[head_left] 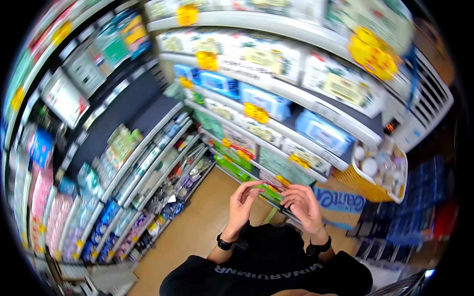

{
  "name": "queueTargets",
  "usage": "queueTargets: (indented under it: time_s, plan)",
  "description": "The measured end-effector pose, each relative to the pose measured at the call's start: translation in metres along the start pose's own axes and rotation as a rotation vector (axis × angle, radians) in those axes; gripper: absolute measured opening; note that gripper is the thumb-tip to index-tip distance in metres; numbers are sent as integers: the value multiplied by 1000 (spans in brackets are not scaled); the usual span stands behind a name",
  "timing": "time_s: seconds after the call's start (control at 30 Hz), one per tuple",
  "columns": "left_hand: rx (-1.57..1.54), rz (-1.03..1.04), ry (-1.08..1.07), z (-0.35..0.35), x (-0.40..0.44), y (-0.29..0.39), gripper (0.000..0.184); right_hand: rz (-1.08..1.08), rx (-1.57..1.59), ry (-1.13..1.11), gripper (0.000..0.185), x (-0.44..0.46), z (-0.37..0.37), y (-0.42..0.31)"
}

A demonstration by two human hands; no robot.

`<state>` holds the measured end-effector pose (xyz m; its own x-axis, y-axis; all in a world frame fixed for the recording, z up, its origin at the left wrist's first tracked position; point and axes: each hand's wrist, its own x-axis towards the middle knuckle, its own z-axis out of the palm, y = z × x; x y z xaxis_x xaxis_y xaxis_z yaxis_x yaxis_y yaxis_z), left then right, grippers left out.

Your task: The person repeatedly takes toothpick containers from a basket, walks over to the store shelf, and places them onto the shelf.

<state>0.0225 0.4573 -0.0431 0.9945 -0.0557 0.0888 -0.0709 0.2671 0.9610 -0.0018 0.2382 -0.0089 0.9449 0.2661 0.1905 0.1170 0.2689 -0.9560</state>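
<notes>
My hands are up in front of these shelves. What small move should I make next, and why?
Perhaps ease your left hand toward the low, bright green packs: it and your right hand both look empty, fingers half-curled, and those packs appear just beyond them.

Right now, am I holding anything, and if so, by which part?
Nothing that I can see: your left hand and right hand both look empty, fingers loosely curled.

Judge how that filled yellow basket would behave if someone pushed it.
The yellow basket would probably keep its shape, since its walls stand firm. Heaped with rounded items, it may feel weighty. Those near its rim could spill if it tips.
</notes>
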Motion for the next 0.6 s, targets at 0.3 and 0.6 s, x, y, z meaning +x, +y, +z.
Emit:
queueTargets:
  time_s: [0.3, 0.6]
  plan:
    - [-24, -82, -394, 136, 17, -29, 26, -145, -81, 295, 47, -82, -98, -45]
    - [51, -100, -610, 264, 24, -61, 27, -219, -102, 490, 44, -146, -203, -80]
